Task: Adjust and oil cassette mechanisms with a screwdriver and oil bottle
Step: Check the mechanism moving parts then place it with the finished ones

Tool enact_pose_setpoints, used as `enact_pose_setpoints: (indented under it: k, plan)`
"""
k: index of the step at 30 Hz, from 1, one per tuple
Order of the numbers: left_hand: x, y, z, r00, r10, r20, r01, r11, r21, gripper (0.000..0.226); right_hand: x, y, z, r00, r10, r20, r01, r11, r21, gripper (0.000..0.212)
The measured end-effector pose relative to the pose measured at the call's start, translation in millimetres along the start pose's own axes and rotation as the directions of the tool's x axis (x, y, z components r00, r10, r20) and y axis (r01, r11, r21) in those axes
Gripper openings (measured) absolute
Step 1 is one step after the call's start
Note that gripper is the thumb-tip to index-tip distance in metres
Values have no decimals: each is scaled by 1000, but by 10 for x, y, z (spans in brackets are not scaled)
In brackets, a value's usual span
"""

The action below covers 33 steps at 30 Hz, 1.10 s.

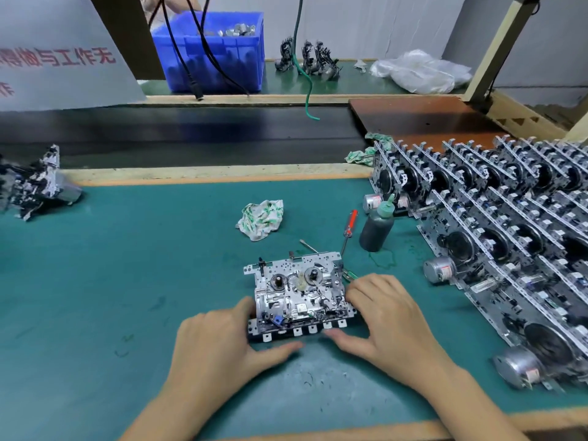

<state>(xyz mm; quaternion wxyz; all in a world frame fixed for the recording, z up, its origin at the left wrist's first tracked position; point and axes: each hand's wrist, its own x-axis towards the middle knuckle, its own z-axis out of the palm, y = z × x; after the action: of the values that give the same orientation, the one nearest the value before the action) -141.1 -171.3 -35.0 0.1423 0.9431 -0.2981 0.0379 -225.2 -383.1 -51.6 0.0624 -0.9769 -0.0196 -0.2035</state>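
The green worktop (127, 281) carries a rack of mechanisms (509, 233) on the right. One mechanism (300, 300) lies centre front, left hand (219, 342) and right hand (388, 316) gripping its sides. Bottle (377, 227) and screwdriver (349, 229) wait just behind; best keep it flat and steady before reaching.

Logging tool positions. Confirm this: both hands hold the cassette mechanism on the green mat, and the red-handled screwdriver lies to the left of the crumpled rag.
One detail is wrong. In the head view the red-handled screwdriver lies to the right of the crumpled rag, beside the oil bottle. The rest stands: the left hand and right hand hold the cassette mechanism on the green mat.
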Motion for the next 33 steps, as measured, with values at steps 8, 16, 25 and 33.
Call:
enact_pose_setpoints:
  k: [8,16,25,33]
  plan:
    - [133,87,152,971,47,-234,-60,997,-51,62,-48,40,14,999,50,-19,-48,996,73,48]
    - [123,47,190,956,176,-235,-207,972,-112,63,-67,57,28,996,53,-77,-55,998,-24,49]
    - [72,36,227,948,242,-207,-263,962,-77,66,-86,33,45,987,80,-140,-93,992,-82,59]
    - [89,76,216,965,161,-208,-182,979,-89,61,-47,38,48,989,57,-136,-62,998,-31,55]
